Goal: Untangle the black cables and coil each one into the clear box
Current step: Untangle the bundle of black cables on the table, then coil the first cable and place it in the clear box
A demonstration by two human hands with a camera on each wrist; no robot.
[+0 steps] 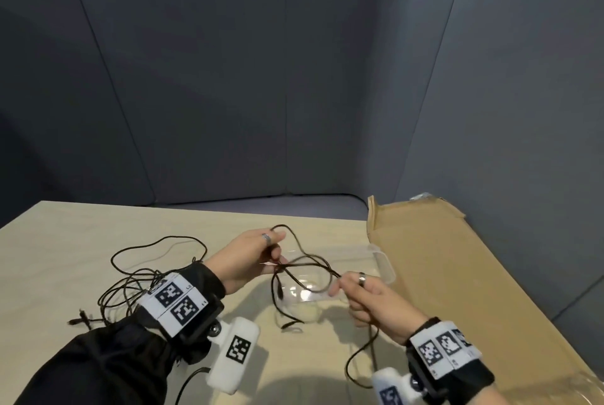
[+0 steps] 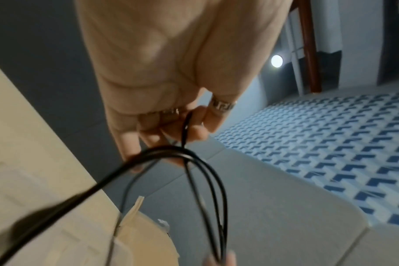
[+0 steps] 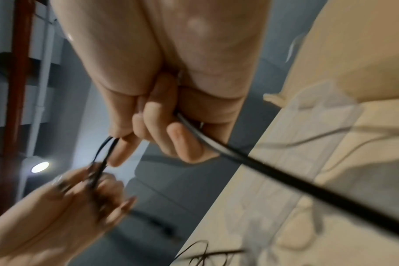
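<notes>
Thin black cables (image 1: 307,269) hang in loops between my two hands above the clear box (image 1: 380,259), which lies on the table under them. My left hand (image 1: 261,257) pinches several strands where they cross, seen close up as black cables (image 2: 185,136) between its fingertips. My right hand (image 1: 356,293) grips the same cables; in the right wrist view black cables (image 3: 107,145) run from its fingertips to the left hand (image 3: 87,190), and one strand (image 3: 239,154) trails out under the curled fingers. A loose tangle of cable (image 1: 137,277) lies on the table behind my left wrist.
A flattened cardboard sheet (image 1: 457,274) covers the table's right side, right beside the clear box. Grey padded booth walls (image 1: 228,94) surround the light wooden table (image 1: 65,241). Cable plugs (image 1: 80,319) lie near the front left.
</notes>
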